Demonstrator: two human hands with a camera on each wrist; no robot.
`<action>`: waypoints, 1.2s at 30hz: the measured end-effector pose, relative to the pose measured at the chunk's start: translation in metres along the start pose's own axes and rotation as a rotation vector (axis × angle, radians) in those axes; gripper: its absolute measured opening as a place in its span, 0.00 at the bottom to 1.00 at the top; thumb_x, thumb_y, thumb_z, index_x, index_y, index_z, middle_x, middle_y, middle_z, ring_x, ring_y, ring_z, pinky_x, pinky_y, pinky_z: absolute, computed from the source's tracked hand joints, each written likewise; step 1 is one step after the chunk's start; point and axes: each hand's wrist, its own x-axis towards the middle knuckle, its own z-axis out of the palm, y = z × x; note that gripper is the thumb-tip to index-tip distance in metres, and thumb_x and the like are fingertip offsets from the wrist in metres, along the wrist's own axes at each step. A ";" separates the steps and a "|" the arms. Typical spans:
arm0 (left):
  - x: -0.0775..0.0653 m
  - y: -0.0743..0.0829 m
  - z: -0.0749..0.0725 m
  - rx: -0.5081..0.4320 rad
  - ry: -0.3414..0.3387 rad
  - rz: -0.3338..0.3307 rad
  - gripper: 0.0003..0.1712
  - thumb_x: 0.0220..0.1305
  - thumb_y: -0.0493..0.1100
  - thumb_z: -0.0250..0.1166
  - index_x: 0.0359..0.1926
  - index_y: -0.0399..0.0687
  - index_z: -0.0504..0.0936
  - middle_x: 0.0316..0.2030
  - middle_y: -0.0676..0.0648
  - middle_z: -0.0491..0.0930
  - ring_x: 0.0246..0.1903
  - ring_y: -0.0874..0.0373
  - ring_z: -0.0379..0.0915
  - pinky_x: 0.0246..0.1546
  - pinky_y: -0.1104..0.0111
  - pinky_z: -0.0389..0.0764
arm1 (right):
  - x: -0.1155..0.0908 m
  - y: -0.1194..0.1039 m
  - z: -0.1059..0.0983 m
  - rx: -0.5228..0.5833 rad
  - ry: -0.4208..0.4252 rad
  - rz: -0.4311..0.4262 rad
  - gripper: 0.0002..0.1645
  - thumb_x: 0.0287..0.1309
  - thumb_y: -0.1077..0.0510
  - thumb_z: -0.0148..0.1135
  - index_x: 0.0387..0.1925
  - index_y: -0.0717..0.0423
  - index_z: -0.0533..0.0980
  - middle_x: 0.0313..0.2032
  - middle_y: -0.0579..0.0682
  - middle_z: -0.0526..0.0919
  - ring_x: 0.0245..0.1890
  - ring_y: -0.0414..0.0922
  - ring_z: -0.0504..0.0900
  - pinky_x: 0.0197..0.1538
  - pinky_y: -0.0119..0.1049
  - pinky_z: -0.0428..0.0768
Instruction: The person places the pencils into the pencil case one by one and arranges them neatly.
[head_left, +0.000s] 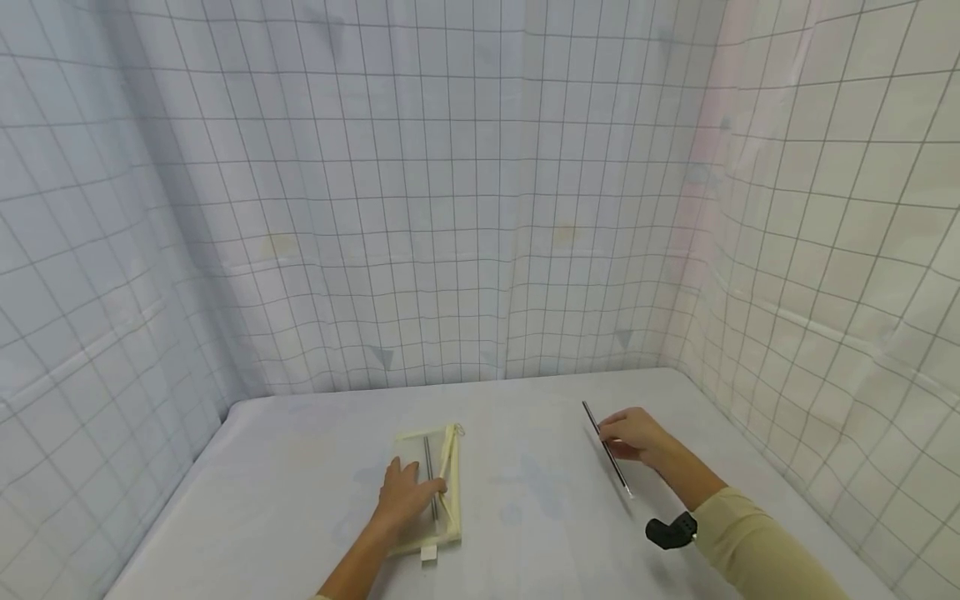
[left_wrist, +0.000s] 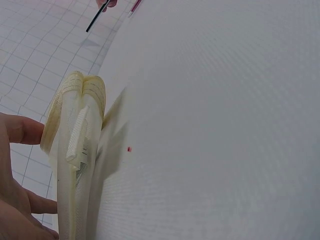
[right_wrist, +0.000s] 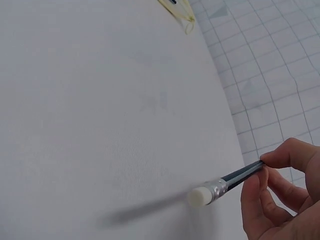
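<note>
A pale yellow, see-through zip pouch (head_left: 453, 521) lies on the table, a dark slim stick (head_left: 428, 454) showing within its outline. My left hand (head_left: 405, 498) rests on the pouch, thumb at the zipper side and fingers spread over it. In the left wrist view, fingers (left_wrist: 27, 131) touch the pouch's edge (left_wrist: 72, 100). Off to the right, my right hand (head_left: 633, 435) pinches a dark pencil (head_left: 617, 472) between thumb and fingers, above the table. The right wrist view shows its white eraser (right_wrist: 200, 196) and silver ferrule (right_wrist: 218, 188) pointing towards the camera.
A white cloth covers the table (head_left: 525, 517). Grid-patterned curtains (head_left: 480, 208) stand behind and at both sides. A small loop (head_left: 460, 430) hangs at the pouch's far corner, and a white tag (head_left: 428, 553) at its near edge. A thin reddish thing (left_wrist: 134, 7) is cut off in the left wrist view.
</note>
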 end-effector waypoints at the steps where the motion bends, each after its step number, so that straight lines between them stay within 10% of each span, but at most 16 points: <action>1: 0.000 0.000 0.000 -0.001 0.000 0.001 0.49 0.58 0.50 0.66 0.71 0.19 0.62 0.74 0.18 0.41 0.71 0.15 0.38 0.67 0.28 0.46 | 0.001 -0.001 0.002 0.001 -0.001 0.000 0.17 0.59 0.70 0.66 0.50 0.74 0.78 0.33 0.53 0.83 0.28 0.42 0.81 0.33 0.33 0.83; 36: -0.001 0.003 0.000 0.037 0.012 0.007 0.49 0.58 0.50 0.66 0.70 0.19 0.63 0.74 0.17 0.43 0.71 0.17 0.39 0.68 0.29 0.47 | 0.011 -0.029 0.112 0.069 -0.090 -0.027 0.13 0.58 0.72 0.67 0.47 0.72 0.80 0.35 0.55 0.82 0.27 0.42 0.82 0.34 0.34 0.86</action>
